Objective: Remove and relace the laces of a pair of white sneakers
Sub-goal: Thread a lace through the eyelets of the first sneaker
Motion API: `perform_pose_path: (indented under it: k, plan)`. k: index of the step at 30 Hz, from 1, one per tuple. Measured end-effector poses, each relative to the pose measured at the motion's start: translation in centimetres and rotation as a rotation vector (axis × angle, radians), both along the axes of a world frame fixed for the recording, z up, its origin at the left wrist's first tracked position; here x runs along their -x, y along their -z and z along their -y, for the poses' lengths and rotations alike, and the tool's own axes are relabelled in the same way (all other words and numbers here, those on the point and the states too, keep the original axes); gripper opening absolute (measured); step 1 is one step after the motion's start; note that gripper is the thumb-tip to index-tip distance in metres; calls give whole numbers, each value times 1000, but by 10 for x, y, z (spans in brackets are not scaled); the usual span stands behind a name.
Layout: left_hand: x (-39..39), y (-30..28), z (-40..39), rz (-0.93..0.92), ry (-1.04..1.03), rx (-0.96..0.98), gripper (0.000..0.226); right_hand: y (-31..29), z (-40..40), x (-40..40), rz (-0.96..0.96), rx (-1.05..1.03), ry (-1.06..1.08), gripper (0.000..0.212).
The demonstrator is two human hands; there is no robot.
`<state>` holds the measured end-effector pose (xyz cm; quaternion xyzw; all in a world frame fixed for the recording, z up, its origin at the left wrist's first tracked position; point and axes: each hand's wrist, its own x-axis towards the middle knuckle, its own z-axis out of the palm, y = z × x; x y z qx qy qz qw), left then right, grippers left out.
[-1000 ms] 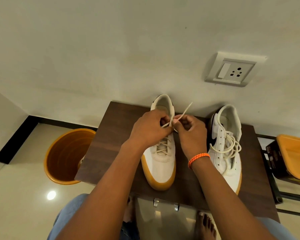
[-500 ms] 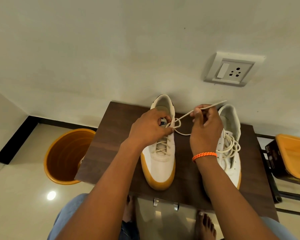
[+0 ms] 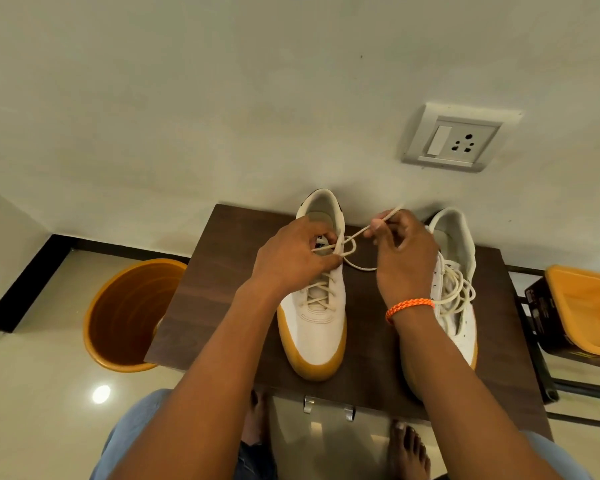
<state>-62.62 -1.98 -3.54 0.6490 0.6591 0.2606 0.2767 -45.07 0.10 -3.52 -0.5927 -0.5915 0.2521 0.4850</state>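
Head view, looking down at a dark wooden worktop point(image 3: 222, 289) pushed against the wall, two white sneakers side by side on it, toes toward the person. All the action is on the left sneaker point(image 3: 321, 327): criss-crosses run up its eyelets, so the lacing looks finished and the step in hand reads as tying off at the top. Left hand point(image 3: 291, 258) sits over the tongue, fingers curled, pinching the lace point(image 3: 352, 245) right where a small loop crosses over. Right hand point(image 3: 400, 251) is lifted just beside the shoe, fingers pinching the free end, which pokes up past the knuckles, a slack bight drooping beneath. Right sneaker point(image 3: 459, 306) lies partly behind the right wrist, its loose lace point(image 3: 459, 292) piled in coils on top, eyelets apparently bare, so that shoe looks yet to be relaced. Next move, by my reading: draw the free end through and pull both hands apart evenly while the left pinch keeps the crossing from slipping.
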Motion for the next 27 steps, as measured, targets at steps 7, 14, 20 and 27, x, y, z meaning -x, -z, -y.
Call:
perform_pose_path:
  k: [7,14,20,27]
  plan:
    - [3,1,-1,-1,10,10,27,-3,1,0,-64,106,-73,10]
    - [10,-1,-5,81,-1,-43,7,5,5,-9,332,455,-379,19]
    - [10,2,-6,56,-27,-44,19,10,8,-11,398,334,-397,49]
    - [6,-5,-5,57,-83,-89,14,2,6,-16,473,340,-531,14]
